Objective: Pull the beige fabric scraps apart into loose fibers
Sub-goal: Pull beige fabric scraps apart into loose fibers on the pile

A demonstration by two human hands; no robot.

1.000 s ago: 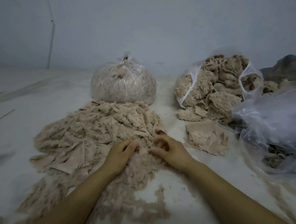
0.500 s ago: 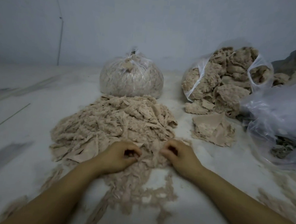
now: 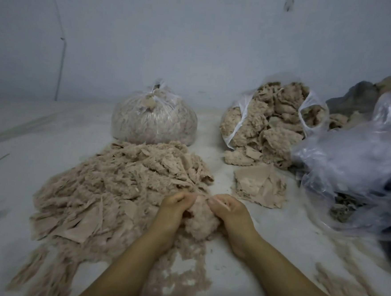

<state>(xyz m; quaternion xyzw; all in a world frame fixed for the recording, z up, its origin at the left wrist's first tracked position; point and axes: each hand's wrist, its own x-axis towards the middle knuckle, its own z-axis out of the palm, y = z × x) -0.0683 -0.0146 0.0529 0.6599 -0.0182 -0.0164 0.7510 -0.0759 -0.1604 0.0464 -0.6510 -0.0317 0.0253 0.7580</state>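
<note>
A broad heap of beige fabric scraps and frayed fibers (image 3: 117, 188) spreads over the pale floor in front of me. At its near right edge both hands meet. My left hand (image 3: 174, 206) and my right hand (image 3: 228, 211) each pinch the top of one fluffy beige clump (image 3: 200, 219) held between them, fingers curled. Loose fibers (image 3: 180, 281) trail below the clump between my forearms. A small separate stack of flat beige scraps (image 3: 260, 187) lies just right of my hands.
A tied clear bag of fibers (image 3: 155, 119) stands behind the heap. An open bag of matted beige wads (image 3: 268, 120) sits at back right. Crumpled clear plastic bags (image 3: 354, 173) crowd the right side. A pale wall (image 3: 197, 44) closes the back.
Both hands have drawn together and lifted a fluffy clump from the heap's near edge. The view has shifted slightly.
</note>
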